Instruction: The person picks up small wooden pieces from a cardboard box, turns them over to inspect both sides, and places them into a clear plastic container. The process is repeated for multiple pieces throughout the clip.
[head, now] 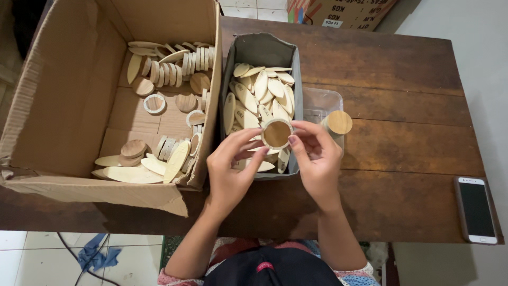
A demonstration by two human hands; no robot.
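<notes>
Both hands are working together over the near edge of the grey bin (pixel 263 50): left hand (pixel 230 169) and right hand (pixel 316 164) are pinching one round wooden disc (pixel 277 133) between them, fingers narrow and closed on its pale rim, dark face up toward the camera. It looks like a ring is being seated around the disc, so I'm reading this as the fitting step, not pick or drop-off; whether the ring is fully seated I can't tell. Next move likely needs even pressure round the rim, then one hand free to let go. The disc is hovering just above the oval wooden pieces (pixel 259 92) filling the bin. Just right of the bin, a clear tub (pixel 323 100) is sitting with a wooden-lidded item (pixel 338 122) in it. Left of the bin, the cardboard box (pixel 63 95) is holding more ovals, discs (pixel 133 148) and loose rings (pixel 154 104), some stacked on edge. Far right on the worktop (pixel 402 153), well apart, a phone (pixel 477 209) is lying face up. Another carton (pixel 338 11) is sitting beyond the far edge.
</notes>
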